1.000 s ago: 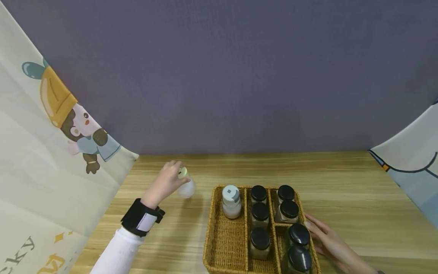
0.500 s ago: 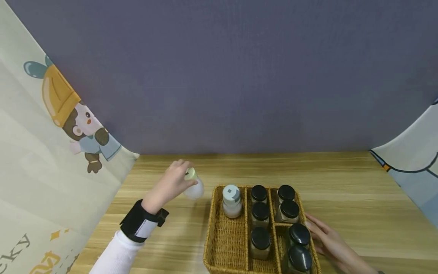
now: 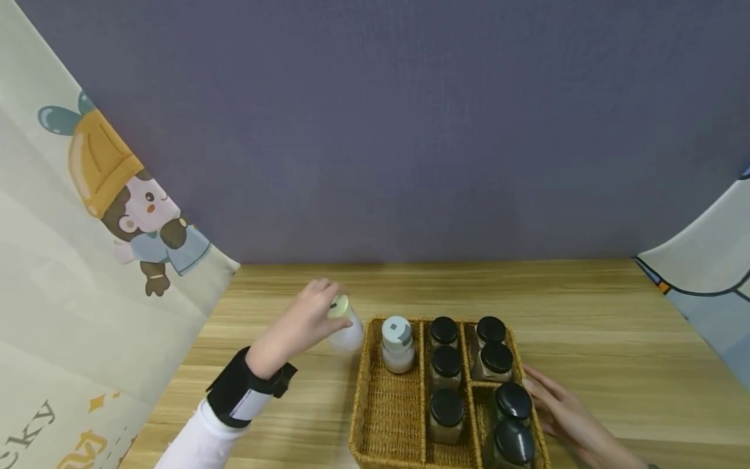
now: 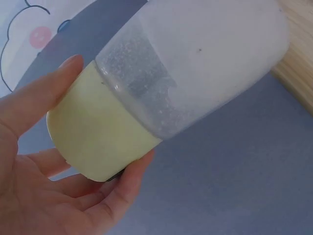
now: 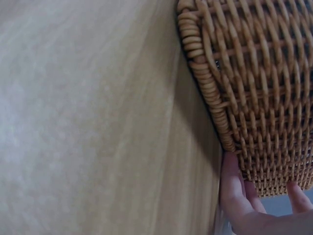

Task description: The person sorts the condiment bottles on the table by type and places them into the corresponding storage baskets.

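Note:
My left hand (image 3: 310,317) grips a clear shaker jar (image 4: 210,58) of white grains by its pale yellow-green cap (image 4: 98,127), thumb on one side and fingers on the other. In the head view the jar is tilted, held just left of the woven basket (image 3: 357,397). My right hand (image 3: 565,417) rests against the basket's right outer side; in the right wrist view its fingertips (image 5: 230,169) touch the wicker low down. Inside the basket's left compartment, at the back, stands another jar of white contents with a pale blue cap (image 3: 396,331).
Several black-capped jars (image 3: 446,407) fill the basket's middle and right compartments. The basket stands on a wooden table (image 3: 615,339). Behind the table rises a grey-blue backdrop (image 3: 410,130), with printed cloth (image 3: 64,273) hanging along the left.
My left hand has carried the jar rightward, close to the basket's left rim. The right hand and the basket have stayed where they were.

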The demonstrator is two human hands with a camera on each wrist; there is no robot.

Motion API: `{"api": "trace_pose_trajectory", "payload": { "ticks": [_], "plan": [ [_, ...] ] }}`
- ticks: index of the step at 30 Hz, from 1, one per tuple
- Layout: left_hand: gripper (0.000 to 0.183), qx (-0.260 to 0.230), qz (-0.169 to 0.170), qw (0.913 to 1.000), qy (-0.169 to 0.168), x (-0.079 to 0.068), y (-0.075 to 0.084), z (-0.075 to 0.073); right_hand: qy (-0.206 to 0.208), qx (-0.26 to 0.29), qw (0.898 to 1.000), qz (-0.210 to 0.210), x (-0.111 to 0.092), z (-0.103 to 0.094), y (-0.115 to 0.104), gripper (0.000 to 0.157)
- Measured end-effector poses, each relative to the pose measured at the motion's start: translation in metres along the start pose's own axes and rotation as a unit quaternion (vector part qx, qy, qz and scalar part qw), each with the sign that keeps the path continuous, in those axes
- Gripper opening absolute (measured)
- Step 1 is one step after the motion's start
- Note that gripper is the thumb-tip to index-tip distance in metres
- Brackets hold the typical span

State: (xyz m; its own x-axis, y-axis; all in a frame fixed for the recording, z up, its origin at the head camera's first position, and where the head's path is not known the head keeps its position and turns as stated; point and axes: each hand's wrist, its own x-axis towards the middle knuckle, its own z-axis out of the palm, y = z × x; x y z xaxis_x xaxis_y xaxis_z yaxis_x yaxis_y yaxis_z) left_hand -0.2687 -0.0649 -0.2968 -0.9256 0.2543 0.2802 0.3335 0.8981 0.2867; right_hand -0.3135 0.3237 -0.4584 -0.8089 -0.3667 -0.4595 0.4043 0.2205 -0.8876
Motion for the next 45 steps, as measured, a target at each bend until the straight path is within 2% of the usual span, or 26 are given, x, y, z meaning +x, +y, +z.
{"api": "trace_pose_trajectory", "payload": {
  "ticks": [8, 23, 33, 45],
  "plan": [
    [0.043, 0.005, 0.047, 0.9988, 0.007, -0.005, 0.012, 0.001, -0.001, -0.003, 1.000, 0.003, 0.000, 0.000, 0.000, 0.070],
    [0.041, -0.006, 0.115, 0.9933, -0.008, -0.013, 0.035, 0.002, -0.003, 0.000, 1.000, 0.001, 0.001, 0.000, -0.001, 0.070],
    [0.038, -0.006, 0.169, 0.9856, 0.014, -0.015, 0.044, 0.008, -0.001, -0.004, 1.000, 0.005, 0.000, 0.000, -0.001, 0.070],
    [0.037, -0.002, 0.196, 0.9807, 0.006, -0.017, 0.052, 0.019, -0.004, 0.004, 1.000, 0.006, 0.001, -0.001, -0.001, 0.071]
  ]
}}
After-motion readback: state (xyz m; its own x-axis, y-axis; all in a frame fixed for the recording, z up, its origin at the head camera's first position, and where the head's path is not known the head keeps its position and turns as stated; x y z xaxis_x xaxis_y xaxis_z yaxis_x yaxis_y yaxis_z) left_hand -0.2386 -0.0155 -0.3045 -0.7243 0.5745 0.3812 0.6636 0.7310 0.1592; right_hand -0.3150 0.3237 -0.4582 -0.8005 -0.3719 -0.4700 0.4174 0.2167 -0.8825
